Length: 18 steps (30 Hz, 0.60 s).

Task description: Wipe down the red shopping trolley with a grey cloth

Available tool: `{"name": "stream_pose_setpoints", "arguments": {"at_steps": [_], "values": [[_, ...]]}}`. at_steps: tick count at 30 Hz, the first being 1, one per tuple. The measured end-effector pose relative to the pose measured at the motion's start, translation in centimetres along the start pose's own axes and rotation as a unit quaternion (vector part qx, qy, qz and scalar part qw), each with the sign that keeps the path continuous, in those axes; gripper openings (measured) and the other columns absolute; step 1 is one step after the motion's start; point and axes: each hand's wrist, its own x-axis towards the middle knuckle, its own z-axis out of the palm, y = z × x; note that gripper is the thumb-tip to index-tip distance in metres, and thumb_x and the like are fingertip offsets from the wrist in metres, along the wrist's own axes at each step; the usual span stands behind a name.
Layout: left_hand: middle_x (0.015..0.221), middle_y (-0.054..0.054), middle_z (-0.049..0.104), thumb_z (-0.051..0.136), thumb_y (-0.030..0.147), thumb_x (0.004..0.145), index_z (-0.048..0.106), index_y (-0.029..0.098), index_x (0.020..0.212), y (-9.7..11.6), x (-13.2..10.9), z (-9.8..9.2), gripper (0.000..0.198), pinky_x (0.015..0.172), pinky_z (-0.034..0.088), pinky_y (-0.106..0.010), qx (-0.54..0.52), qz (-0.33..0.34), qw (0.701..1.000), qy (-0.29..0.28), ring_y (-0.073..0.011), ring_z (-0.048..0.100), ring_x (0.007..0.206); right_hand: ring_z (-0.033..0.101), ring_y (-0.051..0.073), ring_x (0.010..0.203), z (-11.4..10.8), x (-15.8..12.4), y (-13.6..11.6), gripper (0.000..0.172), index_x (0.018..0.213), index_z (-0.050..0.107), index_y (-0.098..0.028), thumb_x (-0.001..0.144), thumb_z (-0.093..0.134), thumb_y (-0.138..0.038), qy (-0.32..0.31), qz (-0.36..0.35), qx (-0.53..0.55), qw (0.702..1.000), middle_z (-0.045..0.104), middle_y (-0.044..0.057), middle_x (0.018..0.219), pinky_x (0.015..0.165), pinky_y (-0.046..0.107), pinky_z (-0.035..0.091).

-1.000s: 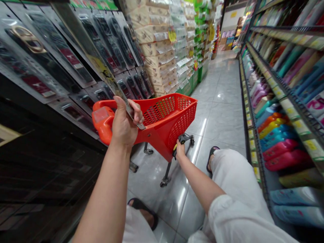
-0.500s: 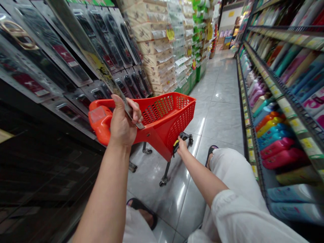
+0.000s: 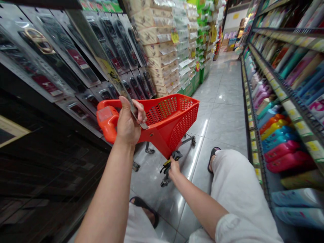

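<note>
My left hand is closed around a long flat metal strip, held aslant. The strip has a yellow patch with black marks, and its upper part runs toward the top left of the view. Low in front, my right hand grips a black-and-yellow tape measure with a dark strap; my fingers partly cover it. Behind both hands stands a red shopping cart on grey legs with casters. The left hand overlaps the cart's near rim in the view, and whether it touches is unclear. The right hand is by the cart's lower tip.
Packaged belts hang on a rack at left, above dark panels. Stacked tissue packs rise beyond the cart. Shelves with bottles line the right. A grey tiled aisle runs between them.
My right hand has moved down and slightly left with the tape measure, from beside the basket to below its lower tip. My left hand keeps its hold on the strip. The view has shifted slightly.
</note>
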Motion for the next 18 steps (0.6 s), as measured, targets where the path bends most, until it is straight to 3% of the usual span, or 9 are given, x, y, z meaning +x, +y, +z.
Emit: {"name": "stream_pose_setpoints", "arguments": {"at_steps": [3, 5, 9, 13, 15, 18], "values": [[0.040, 0.003, 0.037, 0.042, 0.068, 0.086, 0.054, 0.019, 0.054, -0.1, 0.0, -0.1, 0.060, 0.037, 0.035, -0.019, -0.004, 0.002, 1.000, -0.001, -0.0071, 0.035, 0.034, 0.067, 0.020, 0.081, 2.4, -2.4, -0.9, 0.026, 0.088, 0.058, -0.021, 0.076, 0.063, -0.043, 0.065, -0.012, 0.013, 0.998, 0.071, 0.003, 0.080, 0.070, 0.032, 0.056], [0.041, 0.004, 0.037, 0.044, 0.069, 0.085, 0.054, 0.019, 0.055, -0.1, 0.0, -0.2, 0.059, 0.038, 0.035, -0.018, 0.000, -0.001, 1.000, 0.003, -0.0068, 0.034, 0.035, 0.065, 0.022, 0.101, 4.2, -4.6, -2.3, 0.031, 0.098, 0.060, -0.019, 0.076, 0.064, -0.040, 0.068, -0.049, 0.022, 0.996, 0.073, 0.007, 0.098, 0.085, 0.036, 0.055], [0.043, 0.004, 0.040, 0.043, 0.070, 0.085, 0.056, 0.019, 0.059, -0.1, -0.1, -0.4, 0.059, 0.039, 0.035, -0.017, 0.013, -0.001, 1.000, -0.004, -0.0063, 0.035, 0.036, 0.059, 0.024, 0.117, 7.7, -8.8, -7.0, 0.044, 0.115, 0.060, -0.017, 0.079, 0.063, -0.042, 0.010, -0.099, 0.044, 0.994, 0.067, 0.011, 0.122, 0.103, 0.044, 0.046], [0.046, 0.004, 0.044, 0.046, 0.071, 0.083, 0.058, 0.018, 0.062, -0.1, -0.2, -0.5, 0.059, 0.041, 0.036, -0.017, 0.001, 0.005, 1.000, -0.017, -0.0051, 0.038, 0.038, 0.058, 0.023, 0.121, 10.5, -11.4, -11.5, 0.052, 0.131, 0.055, -0.016, 0.086, 0.057, -0.041, -0.066, -0.136, 0.074, 0.986, 0.062, 0.010, 0.131, 0.107, 0.043, 0.044], [0.047, 0.004, 0.045, 0.047, 0.071, 0.083, 0.058, 0.017, 0.062, -0.1, -0.2, -0.5, 0.059, 0.041, 0.036, -0.016, 0.000, 0.007, 1.000, -0.014, -0.0047, 0.039, 0.038, 0.056, 0.022, 0.124, 10.8, -12.0, -12.5, 0.054, 0.137, 0.050, -0.015, 0.088, 0.054, -0.038, -0.109, -0.172, 0.060, 0.977, 0.059, 0.011, 0.135, 0.107, 0.042, 0.044], [0.048, 0.004, 0.046, 0.048, 0.071, 0.083, 0.057, 0.017, 0.062, -0.1, -0.3, -0.5, 0.058, 0.042, 0.037, -0.016, -0.003, 0.004, 1.000, -0.007, -0.0046, 0.039, 0.039, 0.049, 0.022, 0.133, 9.5, -12.4, -12.3, 0.052, 0.139, 0.050, -0.016, 0.088, 0.049, -0.025, -0.164, -0.271, -0.036, 0.948, 0.056, 0.010, 0.139, 0.112, 0.043, 0.039]]}}
